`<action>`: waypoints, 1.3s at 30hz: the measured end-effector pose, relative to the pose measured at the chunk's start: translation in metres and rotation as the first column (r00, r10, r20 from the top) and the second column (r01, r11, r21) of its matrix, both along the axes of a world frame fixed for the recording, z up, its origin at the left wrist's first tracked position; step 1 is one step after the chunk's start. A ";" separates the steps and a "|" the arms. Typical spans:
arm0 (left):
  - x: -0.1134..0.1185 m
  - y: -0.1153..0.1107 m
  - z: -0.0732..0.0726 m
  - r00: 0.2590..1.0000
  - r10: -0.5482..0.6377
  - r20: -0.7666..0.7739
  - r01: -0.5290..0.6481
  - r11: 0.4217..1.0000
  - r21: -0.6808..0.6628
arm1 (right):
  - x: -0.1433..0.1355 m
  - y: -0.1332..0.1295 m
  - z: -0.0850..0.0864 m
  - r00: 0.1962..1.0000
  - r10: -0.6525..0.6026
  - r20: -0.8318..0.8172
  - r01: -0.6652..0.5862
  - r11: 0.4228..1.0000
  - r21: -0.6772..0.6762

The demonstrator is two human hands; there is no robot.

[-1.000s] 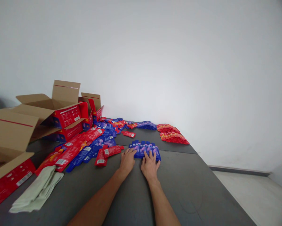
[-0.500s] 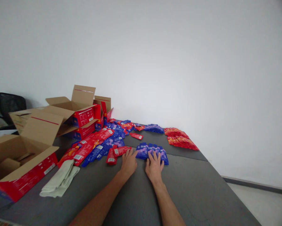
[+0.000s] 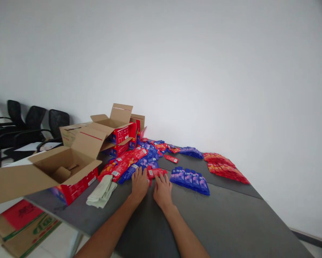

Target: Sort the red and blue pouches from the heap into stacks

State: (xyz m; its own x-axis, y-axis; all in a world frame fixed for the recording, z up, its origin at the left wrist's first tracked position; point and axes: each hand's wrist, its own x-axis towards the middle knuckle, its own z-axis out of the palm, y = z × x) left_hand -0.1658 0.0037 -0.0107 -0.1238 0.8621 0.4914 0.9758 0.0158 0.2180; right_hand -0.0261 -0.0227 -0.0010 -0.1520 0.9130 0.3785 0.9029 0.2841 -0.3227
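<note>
My left hand [image 3: 139,184] rests at the near edge of the loose pile, its fingers stretched toward the blue packets [image 3: 129,174] and red ones beside them. Just right of it, my right hand [image 3: 163,191] has its fingers out flat, the tips on a red packet [image 3: 157,172] with a white label. Part of another red packet shows between the two hands. To the right of my right hand lies an overlapping row of blue packets [image 3: 190,180]. Under my fingertips, some packet edges are hidden.
An open carton [image 3: 81,184] stands at the left, with stacked red cartons [image 3: 120,138] behind it. A folded pale cloth [image 3: 102,191] lies near the pile. Overlapping red packets [image 3: 225,166] and another blue row [image 3: 191,152] sit farther back. Black chairs [image 3: 59,123] stand beyond the table.
My right hand has left the blue row and moved left to the red packet. My left hand has shifted left toward the pile. The view has turned left.
</note>
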 end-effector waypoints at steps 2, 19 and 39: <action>-0.016 -0.002 0.003 0.996 0.090 0.004 -0.090 0.996 0.024 | -0.019 0.001 0.001 1.000 0.026 -0.015 -0.026 1.000 -0.004; -0.049 -0.014 0.017 0.968 0.108 0.225 -0.122 0.991 0.046 | -0.022 0.002 -0.012 0.976 0.113 -0.185 -0.094 0.990 0.109; 0.081 0.007 0.018 0.548 -0.468 0.693 0.495 0.850 0.183 | 0.109 0.005 0.020 0.625 0.017 -0.781 -0.001 1.000 0.021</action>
State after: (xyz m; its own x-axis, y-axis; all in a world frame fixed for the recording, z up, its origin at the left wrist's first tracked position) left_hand -0.0847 0.0111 0.0071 0.0273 0.9097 0.4144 0.3957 -0.3905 0.8312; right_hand 0.0826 -0.0178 0.0191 0.1998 0.9054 0.3747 0.3118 0.3037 -0.9003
